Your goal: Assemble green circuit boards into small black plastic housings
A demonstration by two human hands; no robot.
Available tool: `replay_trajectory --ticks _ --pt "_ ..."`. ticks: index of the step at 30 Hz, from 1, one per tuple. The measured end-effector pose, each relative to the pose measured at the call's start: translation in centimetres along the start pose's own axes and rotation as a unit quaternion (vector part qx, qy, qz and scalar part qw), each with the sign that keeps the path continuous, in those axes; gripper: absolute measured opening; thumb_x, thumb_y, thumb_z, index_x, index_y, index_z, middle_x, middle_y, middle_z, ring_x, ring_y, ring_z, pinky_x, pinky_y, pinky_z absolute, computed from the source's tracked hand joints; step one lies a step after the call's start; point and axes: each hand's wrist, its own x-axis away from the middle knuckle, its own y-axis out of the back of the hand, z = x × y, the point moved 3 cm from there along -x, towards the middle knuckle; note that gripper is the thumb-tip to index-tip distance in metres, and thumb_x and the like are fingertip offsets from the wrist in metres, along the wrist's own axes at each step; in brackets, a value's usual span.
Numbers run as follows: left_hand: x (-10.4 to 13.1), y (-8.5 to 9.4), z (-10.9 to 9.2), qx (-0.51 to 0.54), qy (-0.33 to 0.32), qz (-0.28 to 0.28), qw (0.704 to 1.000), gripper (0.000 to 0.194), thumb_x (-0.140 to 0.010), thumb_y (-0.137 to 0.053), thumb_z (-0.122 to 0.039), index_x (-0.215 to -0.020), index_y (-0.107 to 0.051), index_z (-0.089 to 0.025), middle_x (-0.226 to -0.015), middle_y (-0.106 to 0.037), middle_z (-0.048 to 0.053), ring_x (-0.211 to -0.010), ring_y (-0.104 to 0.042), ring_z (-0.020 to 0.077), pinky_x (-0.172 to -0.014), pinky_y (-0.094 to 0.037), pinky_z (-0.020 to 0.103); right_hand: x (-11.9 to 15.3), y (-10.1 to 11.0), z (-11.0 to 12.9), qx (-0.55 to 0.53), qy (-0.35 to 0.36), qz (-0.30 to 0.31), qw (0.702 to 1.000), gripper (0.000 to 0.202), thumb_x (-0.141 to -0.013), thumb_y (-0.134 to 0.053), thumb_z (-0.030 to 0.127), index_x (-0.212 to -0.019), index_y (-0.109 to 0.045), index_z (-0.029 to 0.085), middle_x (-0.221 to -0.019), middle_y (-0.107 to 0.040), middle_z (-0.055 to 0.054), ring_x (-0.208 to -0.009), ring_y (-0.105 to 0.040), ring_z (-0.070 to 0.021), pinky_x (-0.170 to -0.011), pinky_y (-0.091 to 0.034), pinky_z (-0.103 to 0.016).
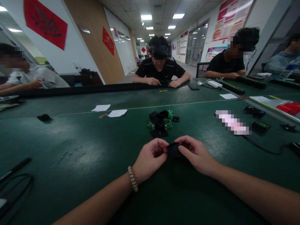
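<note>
Between my two hands is a small black plastic box (173, 150), held just above the green tabletop. My left hand (151, 159), with a beaded bracelet (132, 178) at the wrist, pinches the box's left side between thumb and fingers. On the opposite side, my right hand (195, 153) grips it with the thumb on the near face. What the box contains cannot be made out. Just beyond my hands lies a pile of black plastic cases (160, 116) mixed with several green circuit boards (168, 124).
Paper slips (117, 113) lie left of the pile. A pixelated phone-like object (232, 122), a cable (260, 147) and black parts (260, 126) are at right. Black cables (17, 178) lie at far left. Across the green table (77, 150), a person (161, 67) works; others sit at both sides.
</note>
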Motion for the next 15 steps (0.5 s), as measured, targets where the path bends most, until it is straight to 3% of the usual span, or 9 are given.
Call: replay_trajectory --ticks 15 --pt "-0.06 -0.14 0.03 0.002 -0.007 0.002 1.0 0.023 -0.078 -0.068 -0.011 -0.1 -0.061 -0.015 -0.086 -0.065 0.001 -0.076 -0.061 0.013 -0.07 -0.05 0.027 -0.18 -0.16 -0.36 -0.015 0.001 0.002 1.0 0.021 -0.089 -0.057 0.028 -0.107 -0.061 0.018 -0.096 -0.065 -0.006 -0.084 -0.066 -0.018 -0.076 -0.058 -0.035"
